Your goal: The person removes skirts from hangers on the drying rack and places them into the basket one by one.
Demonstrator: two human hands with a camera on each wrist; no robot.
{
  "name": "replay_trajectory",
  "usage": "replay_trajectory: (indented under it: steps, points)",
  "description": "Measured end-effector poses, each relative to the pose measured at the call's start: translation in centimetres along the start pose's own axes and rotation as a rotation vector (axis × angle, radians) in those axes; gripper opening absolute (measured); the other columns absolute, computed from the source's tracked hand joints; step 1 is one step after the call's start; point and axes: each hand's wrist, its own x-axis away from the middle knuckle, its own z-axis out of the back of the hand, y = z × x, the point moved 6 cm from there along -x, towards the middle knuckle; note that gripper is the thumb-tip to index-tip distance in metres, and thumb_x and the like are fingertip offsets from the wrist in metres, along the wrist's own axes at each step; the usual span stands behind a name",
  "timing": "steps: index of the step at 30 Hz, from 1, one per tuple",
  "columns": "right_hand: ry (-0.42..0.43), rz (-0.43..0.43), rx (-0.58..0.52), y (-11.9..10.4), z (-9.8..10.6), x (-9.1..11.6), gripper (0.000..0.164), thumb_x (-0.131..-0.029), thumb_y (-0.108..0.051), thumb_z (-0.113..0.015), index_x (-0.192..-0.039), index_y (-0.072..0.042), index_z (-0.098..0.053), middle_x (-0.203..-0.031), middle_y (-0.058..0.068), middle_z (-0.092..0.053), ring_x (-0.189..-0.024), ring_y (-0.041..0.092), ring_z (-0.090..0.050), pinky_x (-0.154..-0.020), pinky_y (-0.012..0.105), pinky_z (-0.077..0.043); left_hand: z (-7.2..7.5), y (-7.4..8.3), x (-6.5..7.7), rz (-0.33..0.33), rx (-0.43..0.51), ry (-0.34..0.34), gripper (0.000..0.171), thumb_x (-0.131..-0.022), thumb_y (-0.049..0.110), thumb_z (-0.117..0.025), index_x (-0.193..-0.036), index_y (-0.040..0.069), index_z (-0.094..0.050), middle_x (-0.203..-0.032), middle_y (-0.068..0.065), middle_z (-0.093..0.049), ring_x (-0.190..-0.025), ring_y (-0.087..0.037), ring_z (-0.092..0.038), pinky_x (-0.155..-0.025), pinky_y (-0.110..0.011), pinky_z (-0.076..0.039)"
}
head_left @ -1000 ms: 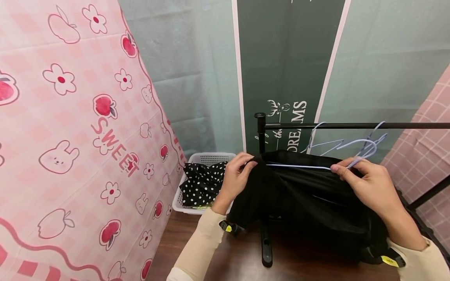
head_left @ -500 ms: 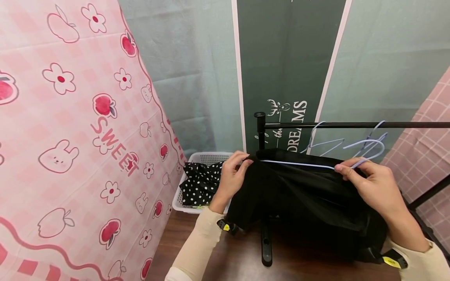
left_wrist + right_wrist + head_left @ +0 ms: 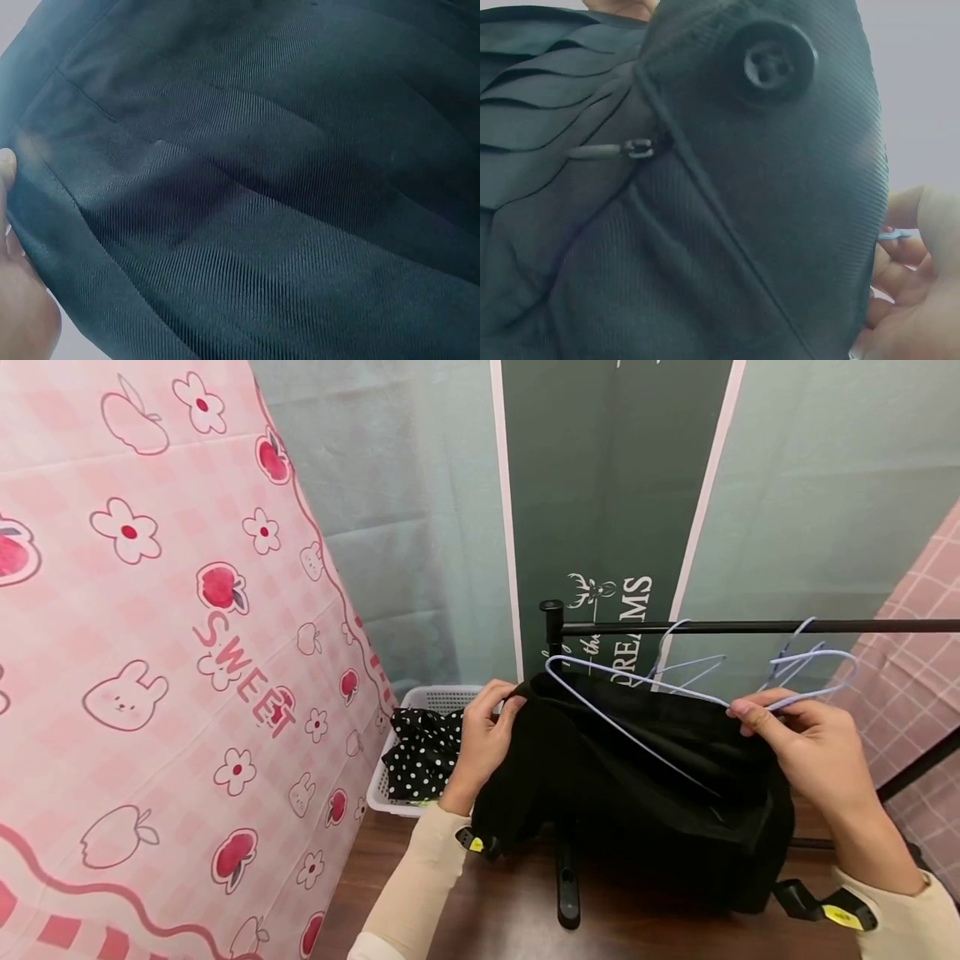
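Observation:
A black pleated skirt [image 3: 645,835] hangs between both hands in the head view, its waist opening upward. My left hand [image 3: 480,739] pinches the left end of its waistband. My right hand [image 3: 817,747] pinches a pale blue wire hanger [image 3: 825,652] below its hook. The hanger's left end sticks up above the waistband, while its lower bar slants into the skirt's opening. A button [image 3: 776,64] and a zipper pull [image 3: 637,148] show on the skirt in the right wrist view. Pleats fill the left wrist view, with the left hand [image 3: 26,307] at its edge.
Behind the skirt runs a black clothes rack's rail [image 3: 750,627], with other pale blue hangers [image 3: 697,665] on it. A white basket [image 3: 442,697] on the floor holds polka-dot cloth [image 3: 427,756]. A rack foot [image 3: 568,893] lies under the skirt; a pink curtain [image 3: 172,643] is at left.
The hanger's left end has risen out of the waistband and its lower bar has tilted down. My right hand has moved right with the hanger; my left hand has shifted slightly left.

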Motion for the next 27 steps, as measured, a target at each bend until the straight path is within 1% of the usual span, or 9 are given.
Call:
replay_trajectory:
  steps: [4,7,8,12,15,21,22,24,27]
  points:
    - [-0.016,-0.001,-0.016,0.1,-0.2,0.0,0.011,-0.095,0.009,-0.072,-0.090,0.002,-0.078,-0.083,-0.022,-0.073,-0.080,-0.008,-0.064,-0.078,0.005,-0.045,0.1,0.2,-0.2,-0.004,0.003,-0.001,0.008,-0.101,0.004,-0.068,-0.102,0.001,-0.076,-0.097,-0.012,-0.072,-0.083,-0.017,-0.062,-0.064,-0.029,-0.049]
    - [-0.022,0.003,-0.029,0.1,-0.4,0.0,0.009,-0.095,0.010,-0.072,-0.094,0.004,-0.079,-0.084,-0.020,-0.075,-0.079,-0.007,-0.066,-0.077,0.005,-0.047,0.0,0.3,-0.3,-0.011,0.002,-0.007,0.008,-0.102,0.004,-0.068,-0.103,0.001,-0.076,-0.098,-0.012,-0.071,-0.083,-0.017,-0.062,-0.067,-0.030,-0.050]
    - [-0.027,0.003,-0.032,0.1,-0.5,0.0,0.008,-0.096,0.009,-0.072,-0.095,0.005,-0.079,-0.085,-0.020,-0.075,-0.079,-0.007,-0.066,-0.077,0.005,-0.048,0.0,0.3,-0.3,-0.014,0.004,-0.008,0.008,-0.102,0.004,-0.068,-0.103,0.000,-0.076,-0.098,-0.013,-0.071,-0.082,-0.018,-0.061,-0.066,-0.029,-0.049]
    - [-0.037,-0.002,-0.017,0.2,-0.8,0.0,0.006,-0.097,0.003,-0.074,-0.099,0.005,-0.080,-0.086,-0.017,-0.076,-0.081,-0.006,-0.067,-0.075,0.005,-0.049,-0.1,0.5,-0.3,-0.034,0.001,-0.004,0.007,-0.101,0.001,-0.069,-0.102,-0.002,-0.075,-0.097,-0.016,-0.070,-0.084,-0.024,-0.063,-0.073,-0.030,-0.051]
    - [-0.040,-0.002,-0.001,0.1,-0.9,-0.2,0.007,-0.098,0.001,-0.074,-0.100,0.002,-0.081,-0.086,-0.019,-0.076,-0.081,-0.007,-0.067,-0.074,0.005,-0.047,-0.1,0.6,-0.5,-0.038,0.007,-0.008,0.007,-0.101,0.001,-0.069,-0.102,-0.002,-0.075,-0.097,-0.016,-0.070,-0.088,-0.026,-0.066,-0.081,-0.030,-0.053]
    - [-0.046,0.004,-0.022,-0.2,-1.3,-0.5,0.011,-0.098,0.007,-0.071,-0.101,0.003,-0.081,-0.088,-0.024,-0.076,-0.078,-0.008,-0.068,-0.074,0.005,-0.047,0.0,0.5,-0.6,-0.024,0.020,-0.015,0.008,-0.103,0.004,-0.068,-0.102,0.001,-0.075,-0.098,-0.012,-0.070,-0.088,-0.023,-0.065,-0.080,-0.027,-0.052]
    - [-0.040,0.001,-0.025,-0.2,-1.4,-0.5,0.011,-0.098,0.007,-0.071,-0.101,0.003,-0.081,-0.087,-0.024,-0.076,-0.078,-0.008,-0.068,-0.072,0.005,-0.047,0.0,0.5,-0.6,-0.025,0.019,-0.014,0.008,-0.103,0.004,-0.068,-0.102,0.001,-0.075,-0.098,-0.012,-0.071,-0.088,-0.023,-0.065,-0.080,-0.028,-0.052]
    - [-0.025,-0.003,-0.026,-0.2,-1.4,-0.6,0.011,-0.098,0.006,-0.071,-0.101,0.001,-0.081,-0.084,-0.025,-0.075,-0.070,-0.007,-0.063,-0.062,0.008,-0.043,0.1,0.5,-0.5,-0.027,0.015,-0.011,0.008,-0.103,0.005,-0.068,-0.102,0.001,-0.075,-0.098,-0.012,-0.071,-0.089,-0.024,-0.066,-0.081,-0.028,-0.053]
    - [0.000,-0.013,-0.020,-0.4,-1.5,-0.6,0.010,-0.097,0.003,-0.074,-0.101,-0.003,-0.081,-0.079,-0.025,-0.072,-0.056,-0.001,-0.051,-0.050,0.020,-0.035,0.2,0.5,-0.5,-0.031,0.010,-0.008,0.008,-0.103,0.005,-0.068,-0.103,0.001,-0.075,-0.098,-0.012,-0.071,-0.091,-0.025,-0.067,-0.083,-0.030,-0.054]
